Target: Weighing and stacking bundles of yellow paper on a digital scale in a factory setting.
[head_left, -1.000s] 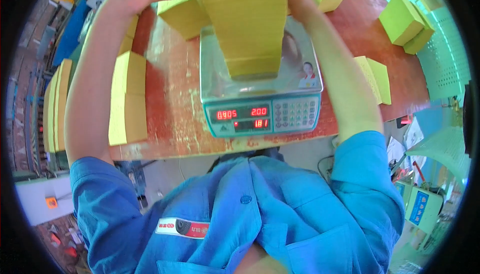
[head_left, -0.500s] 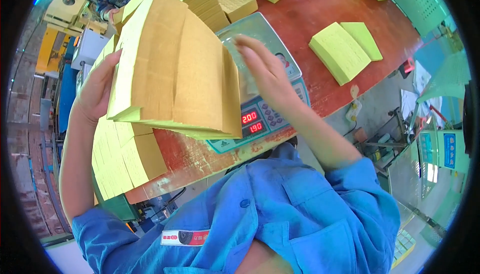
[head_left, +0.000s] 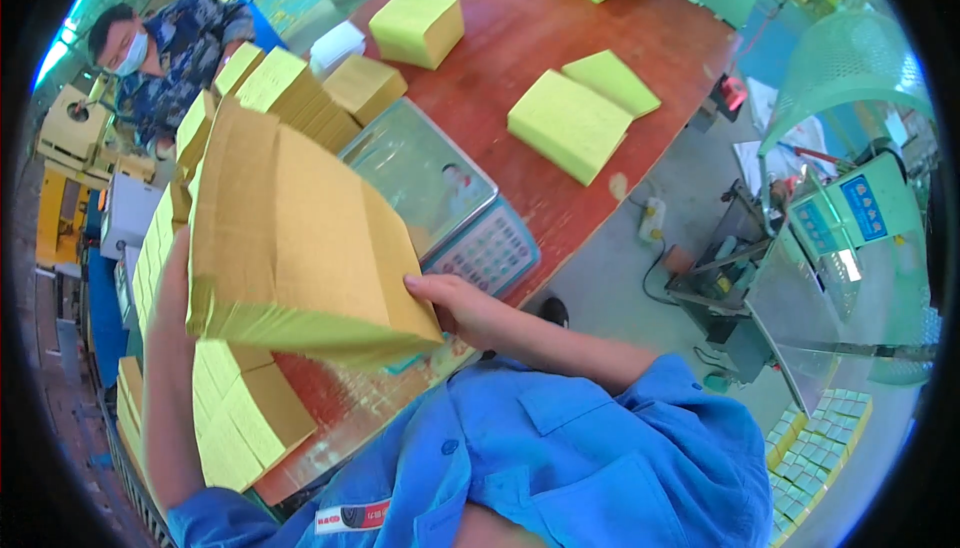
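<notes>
A thick stack of yellow-brown paper (head_left: 300,238) is held up in front of me, tilted, with its layered edge toward me. My left hand (head_left: 178,273) is closed on its left side, the fingers mostly hidden by the paper. At the lower right corner my right hand (head_left: 458,308) grips it, thumb on the broad face and other fingers out of sight. Just beyond the stack, a digital scale (head_left: 425,168) with a clear-covered pan and a keypad sits on the red table (head_left: 520,38). The stack covers the scale's display.
Yellow paper stacks (head_left: 255,423) line the table's left side; more blocks (head_left: 415,28) stand toward the back. A paper stack (head_left: 570,123) lies right of the scale. Across the far left is a masked co-worker (head_left: 185,53). A machine with a mesh guard (head_left: 850,88) stands right.
My right hand has come from over the scale to grip the stack's right corner. The stack has tilted and come lower left in view. The view has swung right.
</notes>
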Demonstrator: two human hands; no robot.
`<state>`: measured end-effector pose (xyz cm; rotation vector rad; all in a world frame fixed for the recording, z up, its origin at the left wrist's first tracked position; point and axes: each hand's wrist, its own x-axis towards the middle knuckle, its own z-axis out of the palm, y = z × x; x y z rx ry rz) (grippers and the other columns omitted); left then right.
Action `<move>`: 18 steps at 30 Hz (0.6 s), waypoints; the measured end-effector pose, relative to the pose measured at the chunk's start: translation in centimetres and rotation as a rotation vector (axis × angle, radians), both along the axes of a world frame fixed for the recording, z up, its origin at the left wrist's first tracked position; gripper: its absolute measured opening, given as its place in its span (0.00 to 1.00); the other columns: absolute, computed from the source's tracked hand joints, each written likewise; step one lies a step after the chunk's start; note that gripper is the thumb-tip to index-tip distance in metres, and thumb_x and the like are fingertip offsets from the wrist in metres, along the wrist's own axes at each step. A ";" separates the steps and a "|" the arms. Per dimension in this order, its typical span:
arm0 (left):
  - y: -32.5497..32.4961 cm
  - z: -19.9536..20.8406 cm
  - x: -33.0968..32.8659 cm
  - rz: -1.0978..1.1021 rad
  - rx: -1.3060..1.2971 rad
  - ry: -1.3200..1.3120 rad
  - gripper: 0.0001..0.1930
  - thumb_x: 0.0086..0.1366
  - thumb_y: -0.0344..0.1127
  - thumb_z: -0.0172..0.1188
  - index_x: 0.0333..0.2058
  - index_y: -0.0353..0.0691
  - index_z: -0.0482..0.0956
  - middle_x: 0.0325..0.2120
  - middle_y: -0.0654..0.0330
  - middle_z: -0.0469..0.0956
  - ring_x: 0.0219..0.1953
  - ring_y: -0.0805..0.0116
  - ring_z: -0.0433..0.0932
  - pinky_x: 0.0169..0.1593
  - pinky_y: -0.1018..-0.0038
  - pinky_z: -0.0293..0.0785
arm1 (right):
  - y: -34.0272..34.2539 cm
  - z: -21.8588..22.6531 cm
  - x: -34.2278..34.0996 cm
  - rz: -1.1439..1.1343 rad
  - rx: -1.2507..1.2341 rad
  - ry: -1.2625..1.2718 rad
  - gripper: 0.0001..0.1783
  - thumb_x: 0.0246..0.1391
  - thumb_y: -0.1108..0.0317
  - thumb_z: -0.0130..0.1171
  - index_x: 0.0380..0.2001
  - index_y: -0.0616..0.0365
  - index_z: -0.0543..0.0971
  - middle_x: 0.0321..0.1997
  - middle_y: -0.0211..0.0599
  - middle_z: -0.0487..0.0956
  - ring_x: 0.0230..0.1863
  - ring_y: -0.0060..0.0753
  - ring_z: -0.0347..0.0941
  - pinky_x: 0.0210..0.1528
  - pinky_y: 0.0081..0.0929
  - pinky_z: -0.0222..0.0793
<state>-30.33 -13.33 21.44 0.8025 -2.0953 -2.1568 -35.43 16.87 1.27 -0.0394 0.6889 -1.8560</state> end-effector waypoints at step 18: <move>19.4 -15.3 -31.6 0.096 0.481 0.571 0.25 0.67 0.47 0.53 0.59 0.42 0.65 0.52 0.58 0.72 0.53 0.63 0.73 0.54 0.63 0.73 | 21.9 12.8 -41.8 -0.215 0.692 1.320 0.29 0.54 0.49 0.61 0.48 0.65 0.77 0.45 0.41 0.81 0.47 0.28 0.75 0.49 0.26 0.70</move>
